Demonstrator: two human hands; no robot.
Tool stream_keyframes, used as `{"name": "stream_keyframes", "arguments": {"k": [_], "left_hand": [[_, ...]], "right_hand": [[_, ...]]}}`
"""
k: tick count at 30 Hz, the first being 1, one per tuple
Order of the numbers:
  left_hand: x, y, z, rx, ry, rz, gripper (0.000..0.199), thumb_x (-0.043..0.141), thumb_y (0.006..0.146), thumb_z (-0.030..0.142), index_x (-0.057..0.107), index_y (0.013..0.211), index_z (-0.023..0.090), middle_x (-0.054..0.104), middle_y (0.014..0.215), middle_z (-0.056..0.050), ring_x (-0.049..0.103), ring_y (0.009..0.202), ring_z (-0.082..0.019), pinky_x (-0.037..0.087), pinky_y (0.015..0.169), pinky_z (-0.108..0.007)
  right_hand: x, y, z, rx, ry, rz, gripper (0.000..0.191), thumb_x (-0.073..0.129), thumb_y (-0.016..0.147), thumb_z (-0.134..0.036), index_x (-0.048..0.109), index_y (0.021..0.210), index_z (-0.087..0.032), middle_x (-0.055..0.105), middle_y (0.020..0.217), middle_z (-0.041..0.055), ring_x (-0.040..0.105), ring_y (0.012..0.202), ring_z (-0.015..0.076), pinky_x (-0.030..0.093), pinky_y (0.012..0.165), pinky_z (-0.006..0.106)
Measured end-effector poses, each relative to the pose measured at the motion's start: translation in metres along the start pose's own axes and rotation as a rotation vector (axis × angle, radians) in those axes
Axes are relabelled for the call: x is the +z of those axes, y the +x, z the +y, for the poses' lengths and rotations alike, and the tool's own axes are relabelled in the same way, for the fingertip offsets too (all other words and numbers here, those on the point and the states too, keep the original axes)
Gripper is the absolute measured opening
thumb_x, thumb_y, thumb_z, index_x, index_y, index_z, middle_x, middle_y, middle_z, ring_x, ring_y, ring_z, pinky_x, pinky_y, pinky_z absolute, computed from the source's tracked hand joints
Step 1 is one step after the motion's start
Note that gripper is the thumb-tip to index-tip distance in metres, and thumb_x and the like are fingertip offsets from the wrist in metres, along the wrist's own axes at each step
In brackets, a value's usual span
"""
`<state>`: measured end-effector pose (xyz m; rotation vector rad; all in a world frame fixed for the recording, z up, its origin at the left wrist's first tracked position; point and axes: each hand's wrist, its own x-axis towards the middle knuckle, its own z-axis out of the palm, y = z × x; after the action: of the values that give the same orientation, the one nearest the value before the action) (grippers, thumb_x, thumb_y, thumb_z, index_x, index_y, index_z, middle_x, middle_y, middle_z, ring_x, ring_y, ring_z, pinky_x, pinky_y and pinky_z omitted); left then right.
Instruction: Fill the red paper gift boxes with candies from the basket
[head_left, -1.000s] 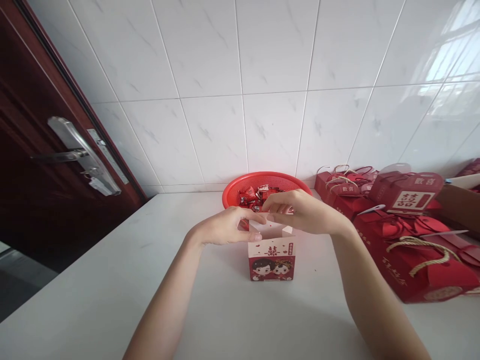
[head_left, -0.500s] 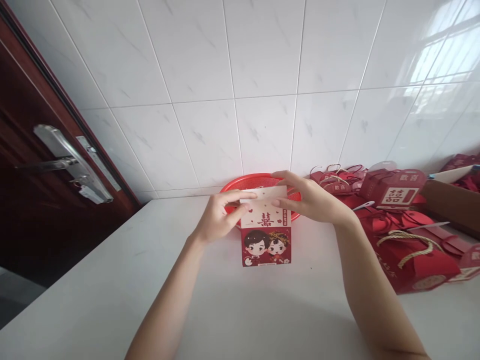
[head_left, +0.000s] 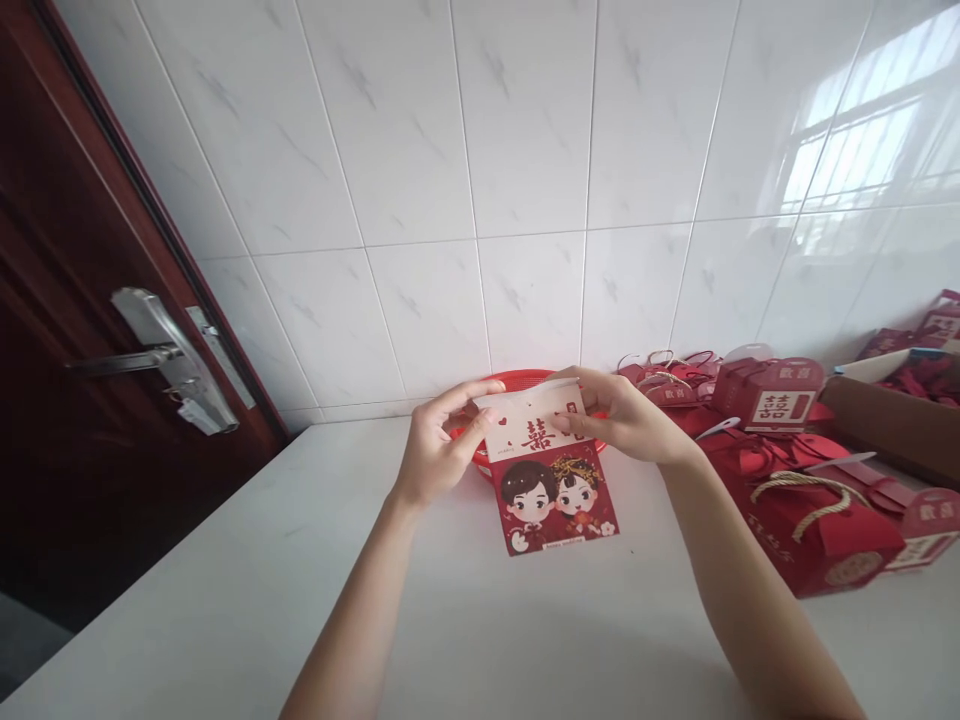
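A paper wedding gift bag (head_left: 555, 490) hangs in front of me, its top white with a red double-happiness sign and its lower part red with a cartoon couple. My left hand (head_left: 446, 440) pinches its upper left edge between thumb and fingers. On the upper right side my right hand (head_left: 611, 410) grips it, thumb on the front and fingers behind. The bag looks flat and slightly tilted. Behind it stands a red plastic basket (head_left: 517, 378), largely covered by the bag and both hands, so its contents are hidden.
Several red gift boxes (head_left: 825, 530) with rope or ribbon handles crowd the right of the white table (head_left: 375, 600). A cardboard box (head_left: 892, 415) holding red items stands beyond them. A tiled wall (head_left: 412, 170) closes the back; a brown door (head_left: 82, 250) is at left.
The bag has swung a little, its lower end now further right and nearer me. Both hands still hold its top, and the fingers have shifted slightly. The camera view has tilted upward.
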<state>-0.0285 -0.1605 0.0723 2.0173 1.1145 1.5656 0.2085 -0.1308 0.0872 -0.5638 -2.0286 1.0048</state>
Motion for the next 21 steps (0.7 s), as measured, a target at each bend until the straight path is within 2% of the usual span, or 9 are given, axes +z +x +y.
{"name": "stream_keyframes", "arguments": {"k": [3, 9, 13, 16, 21], "left_hand": [[-0.001, -0.001, 0.0, 0.029, -0.03, -0.002, 0.024, 0.068, 0.086, 0.036, 0.076, 0.101, 0.018, 0.077, 0.102, -0.007, 0.071, 0.081, -0.019, 0.059, 0.071, -0.027], [0.005, -0.003, -0.001, 0.189, -0.017, -0.03, 0.016, 0.066, 0.089, 0.028, 0.078, 0.094, 0.019, 0.078, 0.098, -0.007, 0.073, 0.091, -0.02, 0.06, 0.078, -0.028], [0.013, -0.002, 0.001, 0.292, -0.002, -0.094, 0.02, 0.06, 0.09, 0.018, 0.079, 0.091, 0.02, 0.079, 0.096, -0.007, 0.073, 0.093, -0.02, 0.061, 0.08, -0.029], [0.021, -0.003, 0.002, 0.341, 0.015, -0.138, 0.024, 0.057, 0.089, 0.013, 0.079, 0.09, 0.02, 0.078, 0.094, -0.006, 0.073, 0.091, -0.019, 0.06, 0.081, -0.03], [0.034, -0.007, 0.005, 0.37, 0.004, -0.225, 0.028, 0.053, 0.088, 0.009, 0.079, 0.09, 0.02, 0.078, 0.093, -0.006, 0.072, 0.086, -0.018, 0.059, 0.08, -0.03]], "right_hand": [[0.007, -0.004, 0.002, -0.009, 0.086, 0.017, 0.036, 0.076, 0.083, -0.041, 0.062, 0.104, -0.015, 0.064, 0.082, 0.0017, 0.063, 0.075, 0.0144, 0.054, 0.064, 0.026], [0.012, -0.02, 0.009, -0.003, 0.151, 0.029, 0.037, 0.072, 0.087, -0.043, 0.061, 0.11, -0.017, 0.069, 0.093, 0.0058, 0.067, 0.083, 0.0174, 0.057, 0.07, 0.028], [0.009, -0.036, 0.005, -0.042, 0.083, 0.04, 0.041, 0.056, 0.095, -0.053, 0.063, 0.116, -0.019, 0.069, 0.109, 0.0089, 0.066, 0.096, 0.0203, 0.056, 0.083, 0.033], [0.008, -0.05, 0.006, 0.035, -0.004, 0.132, 0.043, 0.049, 0.098, -0.056, 0.066, 0.11, -0.018, 0.07, 0.101, 0.0071, 0.066, 0.091, 0.0194, 0.055, 0.079, 0.031], [0.011, -0.07, 0.013, 0.152, 0.052, 0.214, 0.039, 0.065, 0.088, -0.056, 0.065, 0.093, -0.018, 0.069, 0.081, 0.0039, 0.066, 0.078, 0.0192, 0.054, 0.066, 0.028]]}}
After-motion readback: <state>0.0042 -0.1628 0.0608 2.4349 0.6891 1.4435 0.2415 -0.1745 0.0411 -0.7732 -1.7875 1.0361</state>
